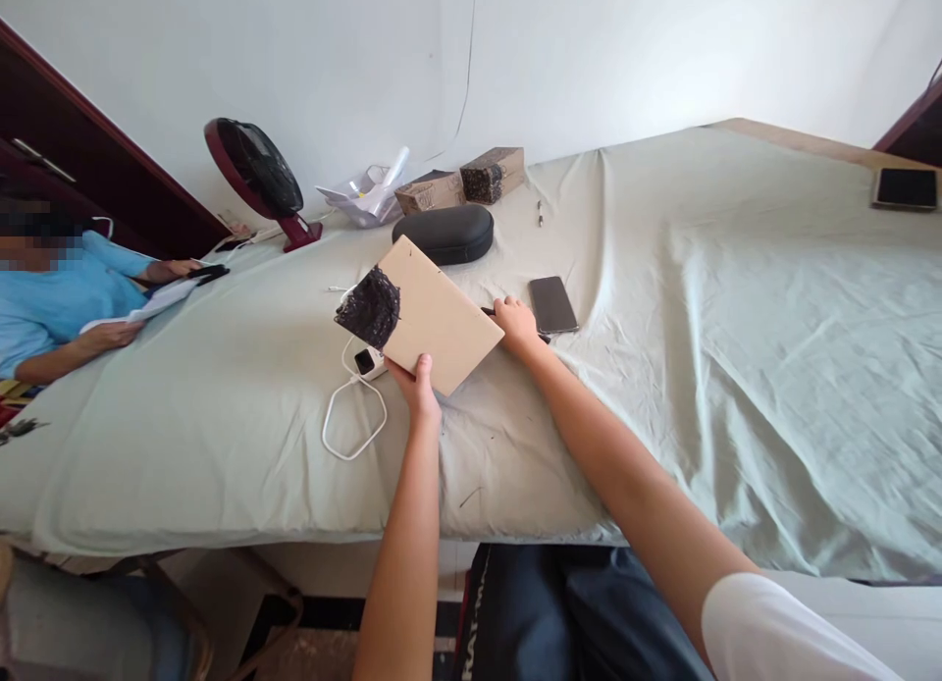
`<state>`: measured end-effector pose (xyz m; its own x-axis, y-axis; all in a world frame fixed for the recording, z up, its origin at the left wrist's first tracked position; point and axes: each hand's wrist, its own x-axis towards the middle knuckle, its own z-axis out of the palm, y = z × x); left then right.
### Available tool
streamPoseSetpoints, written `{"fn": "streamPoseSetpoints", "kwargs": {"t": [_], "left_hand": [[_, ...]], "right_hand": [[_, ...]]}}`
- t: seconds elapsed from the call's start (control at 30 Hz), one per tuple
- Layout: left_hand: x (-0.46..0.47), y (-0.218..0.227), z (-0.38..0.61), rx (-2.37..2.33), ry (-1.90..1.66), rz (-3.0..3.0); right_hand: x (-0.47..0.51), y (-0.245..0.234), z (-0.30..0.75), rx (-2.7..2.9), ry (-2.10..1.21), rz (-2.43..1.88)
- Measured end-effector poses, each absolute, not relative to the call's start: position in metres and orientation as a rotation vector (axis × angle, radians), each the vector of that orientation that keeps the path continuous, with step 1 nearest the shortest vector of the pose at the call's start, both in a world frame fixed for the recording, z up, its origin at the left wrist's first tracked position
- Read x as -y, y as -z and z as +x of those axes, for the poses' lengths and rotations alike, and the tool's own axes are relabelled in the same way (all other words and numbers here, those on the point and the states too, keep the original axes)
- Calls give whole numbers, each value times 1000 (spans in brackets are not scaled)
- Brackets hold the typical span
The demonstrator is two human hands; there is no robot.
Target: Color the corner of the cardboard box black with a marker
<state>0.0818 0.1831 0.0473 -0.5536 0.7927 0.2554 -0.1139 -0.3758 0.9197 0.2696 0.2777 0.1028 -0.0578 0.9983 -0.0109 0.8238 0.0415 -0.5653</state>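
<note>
My left hand (418, 392) grips the near edge of a flat tan cardboard box (445, 313), thumb on top. The box is tilted and raised above the cloth, and its left corner is covered with a ragged black patch (372, 308). Just right of the box, my right hand (514, 323) is closed around a slim black stick-like thing (488, 311). Its ends poke out on both sides of the fingers, and its kind is hidden. A dark phone (553, 304) lies beside that hand. Under the box's left side sits a white charger block (367, 363) with a looped white cable (325, 431).
Behind the box are a black hard case (450, 234), cardboard boxes (495, 174), a plastic basket (360, 202) and a dark red fan (257, 171). A small pen-like item (540, 214) lies nearby. A person in blue (70, 313) sits left, holding papers. Another device (905, 188) rests far right.
</note>
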Motion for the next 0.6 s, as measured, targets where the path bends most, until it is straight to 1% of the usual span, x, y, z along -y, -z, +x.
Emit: {"fn": "streamPoseSetpoints", "kwargs": {"t": [0.27, 0.4, 0.6], "left_hand": [[-181, -55, 84, -1234, -1995, 781], [-181, -57, 83, -1258, -2029, 784], [-181, -55, 83, -1269, -1993, 896]], "right_hand": [[-281, -110, 273, 1542, -716, -1450], [-286, -120, 270, 1369, -883, -1278], [-287, -136, 269, 976, -1291, -875]]}}
